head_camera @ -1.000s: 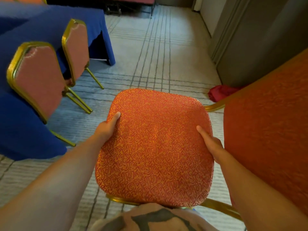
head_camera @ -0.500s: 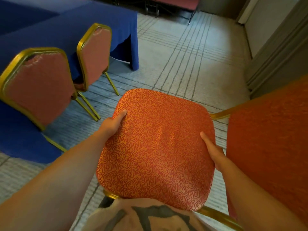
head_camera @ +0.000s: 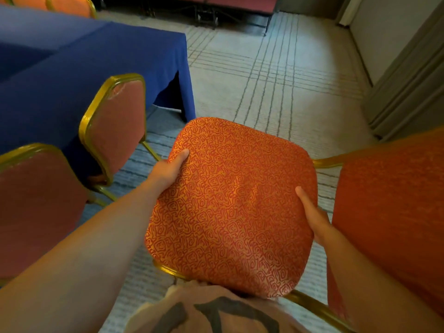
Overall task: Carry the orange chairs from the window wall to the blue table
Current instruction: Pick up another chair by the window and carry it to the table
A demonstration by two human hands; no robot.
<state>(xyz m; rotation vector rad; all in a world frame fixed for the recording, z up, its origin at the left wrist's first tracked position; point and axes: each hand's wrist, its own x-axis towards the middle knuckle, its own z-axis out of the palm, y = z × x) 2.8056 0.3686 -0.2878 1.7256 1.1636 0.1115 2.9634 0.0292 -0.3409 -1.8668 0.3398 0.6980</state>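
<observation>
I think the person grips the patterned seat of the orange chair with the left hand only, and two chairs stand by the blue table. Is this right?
Not quite. The head view shows both hands on the patterned seat: left hand at its left edge, right hand at its right. Two chairs do stand by the blue table.

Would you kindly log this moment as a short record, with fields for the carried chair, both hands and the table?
carried chair: orange patterned seat, gold frame, held before the person
left hand: grips seat's left edge, thumb on top
right hand: grips seat's right edge, thumb on top
blue table: ahead on the left, cloth-draped
chairs at table: two, backs toward camera
</observation>
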